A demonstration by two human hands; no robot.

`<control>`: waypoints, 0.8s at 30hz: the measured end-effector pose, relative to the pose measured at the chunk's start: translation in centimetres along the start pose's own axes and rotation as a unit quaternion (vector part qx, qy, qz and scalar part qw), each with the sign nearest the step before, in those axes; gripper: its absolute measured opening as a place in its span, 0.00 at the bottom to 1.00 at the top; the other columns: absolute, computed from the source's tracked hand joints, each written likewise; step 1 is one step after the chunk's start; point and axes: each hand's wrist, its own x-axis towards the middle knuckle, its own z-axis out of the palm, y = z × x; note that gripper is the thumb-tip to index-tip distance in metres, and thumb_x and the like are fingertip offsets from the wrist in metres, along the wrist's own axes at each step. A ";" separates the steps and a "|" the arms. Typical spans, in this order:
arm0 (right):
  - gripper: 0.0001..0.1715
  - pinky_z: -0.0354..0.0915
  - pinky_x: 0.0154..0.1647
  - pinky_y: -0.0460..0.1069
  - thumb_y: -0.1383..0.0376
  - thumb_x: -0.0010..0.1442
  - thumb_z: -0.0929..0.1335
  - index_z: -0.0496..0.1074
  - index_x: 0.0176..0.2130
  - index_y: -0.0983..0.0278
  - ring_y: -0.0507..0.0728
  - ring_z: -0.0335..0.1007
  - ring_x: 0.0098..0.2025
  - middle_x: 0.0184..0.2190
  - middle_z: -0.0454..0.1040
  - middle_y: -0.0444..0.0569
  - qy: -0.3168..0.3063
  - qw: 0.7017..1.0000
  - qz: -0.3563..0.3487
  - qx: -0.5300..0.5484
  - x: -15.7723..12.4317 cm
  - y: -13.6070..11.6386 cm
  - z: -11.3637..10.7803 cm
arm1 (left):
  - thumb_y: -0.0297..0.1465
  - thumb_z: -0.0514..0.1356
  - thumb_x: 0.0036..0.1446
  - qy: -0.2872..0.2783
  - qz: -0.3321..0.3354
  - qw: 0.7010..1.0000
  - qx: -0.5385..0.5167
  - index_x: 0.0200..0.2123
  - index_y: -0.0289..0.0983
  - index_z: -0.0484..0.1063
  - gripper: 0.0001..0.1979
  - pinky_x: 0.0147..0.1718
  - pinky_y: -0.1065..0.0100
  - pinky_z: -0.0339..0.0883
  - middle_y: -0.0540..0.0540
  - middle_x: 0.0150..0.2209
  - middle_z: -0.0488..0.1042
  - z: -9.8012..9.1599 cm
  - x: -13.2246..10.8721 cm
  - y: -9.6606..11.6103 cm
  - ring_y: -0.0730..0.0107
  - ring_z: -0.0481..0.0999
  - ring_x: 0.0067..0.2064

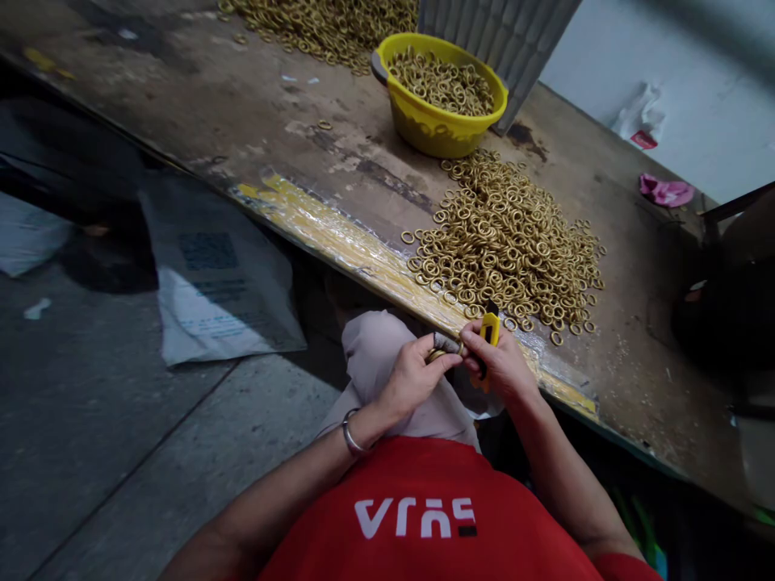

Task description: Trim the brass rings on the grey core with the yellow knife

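Note:
My left hand (pixel 415 375) is closed in a pinch on a brass ring (pixel 435 354), its thumb wrapped in grey tape. My right hand (pixel 500 363) grips a yellow utility knife (pixel 489 332) whose tip meets the ring. Both hands sit over my lap, just below the edge of the worn wooden workbench (pixel 254 121). A large heap of brass rings (pixel 508 242) lies on the bench right in front of my hands.
A yellow plastic tub (pixel 424 121) filled with rings stands behind the heap. Another pile of rings (pixel 327 28) spreads at the far end. A pink cloth (pixel 666 192) lies at the right. White sacks (pixel 211 282) rest on the concrete floor at the left.

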 end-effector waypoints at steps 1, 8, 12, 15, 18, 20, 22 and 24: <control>0.17 0.53 0.18 0.43 0.51 0.57 0.68 0.66 0.32 0.62 0.47 0.55 0.17 0.20 0.67 0.40 0.010 0.999 -0.021 -0.026 -0.3 0.1 0.0 | 0.35 0.65 0.50 -0.013 -0.025 0.999 -0.040 0.30 0.34 0.71 0.10 0.21 0.75 0.55 0.54 0.20 0.66 0.0 0.0 0.1 0.79 0.60 0.21; 0.12 0.61 0.35 0.48 0.71 0.56 0.62 0.72 0.38 0.63 0.56 0.70 0.33 0.31 0.76 0.49 0.059 0.864 -0.181 -0.465 -2.6 2.0 -1.2 | 0.42 0.69 0.45 -0.050 -0.104 0.978 -0.171 0.32 0.35 0.67 0.20 0.16 0.79 0.50 0.54 0.23 0.66 0.0 -0.2 0.3 0.81 0.62 0.22; 0.17 0.61 0.35 0.47 0.75 0.53 0.61 0.72 0.39 0.63 0.56 0.71 0.34 0.32 0.77 0.50 0.066 0.807 -0.170 -0.563 -2.8 2.4 -1.4 | 0.42 0.68 0.47 -0.059 -0.094 0.981 -0.158 0.32 0.36 0.64 0.19 0.17 0.78 0.51 0.56 0.20 0.63 0.1 -0.3 0.3 0.82 0.59 0.21; 0.18 0.60 0.34 0.47 0.77 0.52 0.61 0.72 0.39 0.63 0.56 0.71 0.35 0.34 0.77 0.50 0.062 0.784 -0.157 -0.598 -2.7 2.2 -1.1 | 0.40 0.66 0.50 -0.063 -0.076 0.986 -0.137 0.32 0.36 0.63 0.17 0.18 0.77 0.52 0.57 0.21 0.62 0.0 -0.3 0.0 0.82 0.57 0.20; 0.16 0.58 0.33 0.47 0.77 0.54 0.62 0.72 0.39 0.63 0.56 0.71 0.34 0.34 0.77 0.50 0.066 0.764 -0.147 -0.625 -2.4 2.1 -0.8 | 0.38 0.64 0.53 -0.073 -0.055 0.991 -0.100 0.32 0.36 0.64 0.14 0.19 0.76 0.51 0.57 0.21 0.60 -0.5 -0.2 -0.4 0.82 0.56 0.20; 0.14 0.57 0.32 0.47 0.76 0.56 0.63 0.72 0.40 0.63 0.56 0.71 0.33 0.35 0.77 0.50 0.072 0.754 -0.144 -0.637 -2.1 2.2 -0.8 | 0.37 0.64 0.53 -0.078 -0.042 0.994 -0.067 0.31 0.36 0.65 0.12 0.20 0.75 0.51 0.57 0.21 0.59 -0.7 -0.1 -0.3 0.81 0.56 0.21; 0.14 0.55 0.31 0.47 0.75 0.57 0.63 0.72 0.40 0.63 0.56 0.71 0.33 0.35 0.77 0.50 0.088 0.740 -0.132 -0.654 -1.7 2.4 -1.4 | 0.35 0.63 0.54 -0.087 -0.027 0.995 -0.042 0.30 0.36 0.66 0.10 0.20 0.75 0.51 0.57 0.20 0.59 -0.9 -0.4 0.3 0.80 0.56 0.22; 0.14 0.54 0.30 0.48 0.76 0.57 0.62 0.72 0.39 0.64 0.56 0.69 0.31 0.33 0.76 0.51 0.132 0.720 -0.094 -0.675 -1.2 2.7 -2.7 | 0.33 0.62 0.54 -0.118 -0.011 0.993 -0.028 0.29 0.36 0.66 0.08 0.21 0.74 0.52 0.56 0.21 0.60 -0.9 -1.0 1.6 0.79 0.57 0.23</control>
